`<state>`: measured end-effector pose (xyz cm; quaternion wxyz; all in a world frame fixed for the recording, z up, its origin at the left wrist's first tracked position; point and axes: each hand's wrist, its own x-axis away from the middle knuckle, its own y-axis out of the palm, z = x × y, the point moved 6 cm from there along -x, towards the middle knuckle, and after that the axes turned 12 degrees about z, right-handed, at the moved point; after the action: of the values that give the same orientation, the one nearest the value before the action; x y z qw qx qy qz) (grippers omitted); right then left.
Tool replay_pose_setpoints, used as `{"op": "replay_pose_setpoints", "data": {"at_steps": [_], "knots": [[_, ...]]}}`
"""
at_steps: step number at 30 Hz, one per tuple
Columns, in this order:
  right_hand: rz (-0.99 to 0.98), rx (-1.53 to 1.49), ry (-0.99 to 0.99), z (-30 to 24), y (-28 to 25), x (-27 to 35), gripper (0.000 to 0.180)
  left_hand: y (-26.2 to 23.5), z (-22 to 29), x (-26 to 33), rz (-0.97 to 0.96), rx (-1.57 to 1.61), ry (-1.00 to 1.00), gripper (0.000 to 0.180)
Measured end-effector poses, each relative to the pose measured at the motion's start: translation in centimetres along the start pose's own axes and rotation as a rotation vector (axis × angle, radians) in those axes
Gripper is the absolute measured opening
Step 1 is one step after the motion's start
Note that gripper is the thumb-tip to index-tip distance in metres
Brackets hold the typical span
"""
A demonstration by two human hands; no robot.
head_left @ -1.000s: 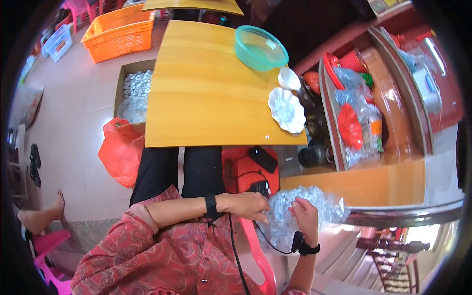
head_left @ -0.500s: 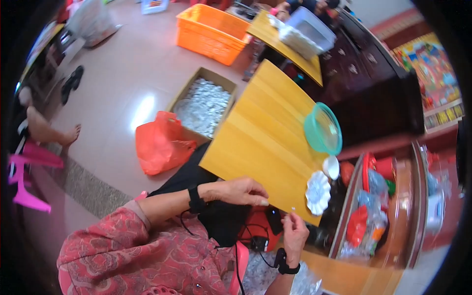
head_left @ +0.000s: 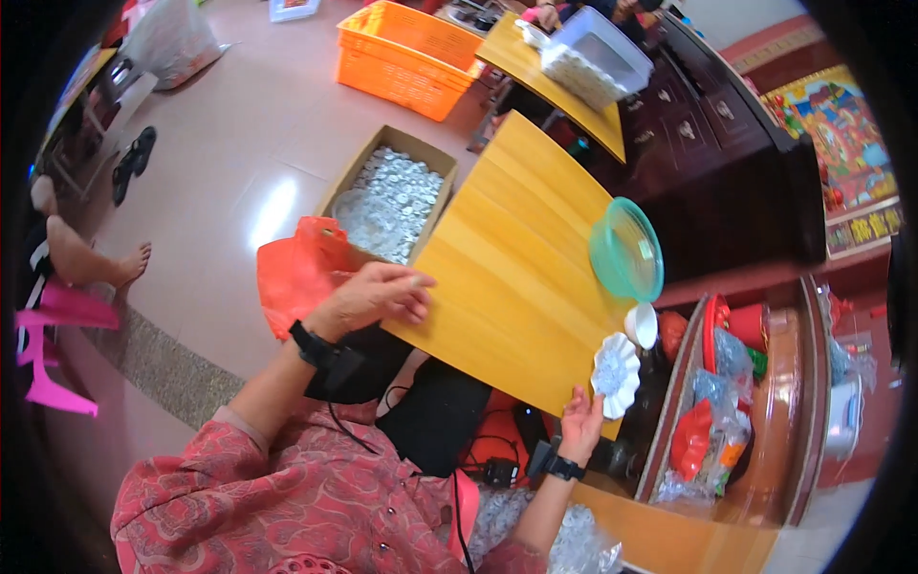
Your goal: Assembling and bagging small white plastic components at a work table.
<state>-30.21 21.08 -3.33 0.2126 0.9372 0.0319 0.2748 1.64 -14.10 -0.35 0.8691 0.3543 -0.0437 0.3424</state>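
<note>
Left hand (head_left: 378, 298) hovers w/ curled fingers at table (head_left: 507, 258) edge, pinching sth tiny, can't tell what. Right hand (head_left: 580, 421) open, fingertips at white dish (head_left: 614, 373) by table's near corner. Best to steady dish first, drop piece gently.

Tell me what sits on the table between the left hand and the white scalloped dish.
Nothing: in the head view, only bare wooden tabletop stretches between the left hand and the white scalloped dish.
</note>
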Motion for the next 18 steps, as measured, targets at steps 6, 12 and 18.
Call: {"op": "replay_pose_setpoints", "data": {"at_steps": [6,12,18], "knots": [[0.049,-0.122,0.010,-0.4,-0.2,-1.9,0.038,-1.5,0.4,-0.1,0.046,0.116,0.006,0.034],[0.080,-0.220,0.053,-0.3,-1.4,-3.1,0.028,-8.4,-0.1,-0.6,0.318,0.125,0.058,0.029],[0.016,-0.214,0.025,-0.6,-2.6,-3.8,0.022,-20.7,-4.1,0.9,0.717,0.326,0.022,0.020]]}}
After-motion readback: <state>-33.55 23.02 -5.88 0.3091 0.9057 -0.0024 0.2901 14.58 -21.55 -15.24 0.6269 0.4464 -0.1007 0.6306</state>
